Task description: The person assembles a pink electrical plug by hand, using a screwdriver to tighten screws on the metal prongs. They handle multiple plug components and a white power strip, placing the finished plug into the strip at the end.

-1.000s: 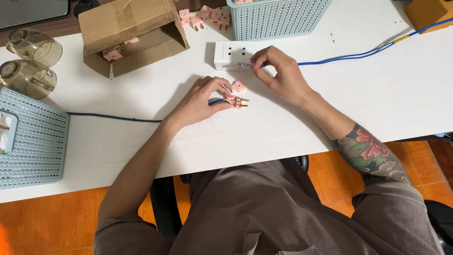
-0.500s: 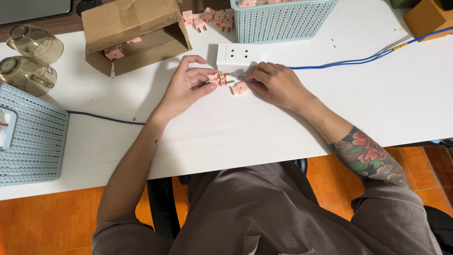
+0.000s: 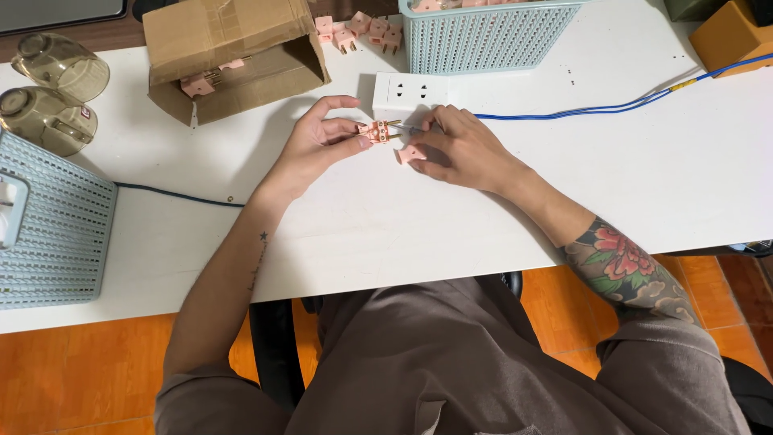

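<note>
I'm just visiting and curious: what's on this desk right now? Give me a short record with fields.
surface: white table
left hand: pinches a small pink plug with brass prongs
right hand: fingertips at the same plug, with a second pink piece under the fingers
behind the hands: white socket strip with a blue cable
upper left: open cardboard box with pink plugs inside
top centre: light blue basket, loose pink plugs beside it
far left: two glass cups, another blue basket

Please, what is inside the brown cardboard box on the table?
In the cardboard box, open at the front, a few pink plugs show near the opening. The box's top covers the deeper part, so anything farther in is hidden.
</note>
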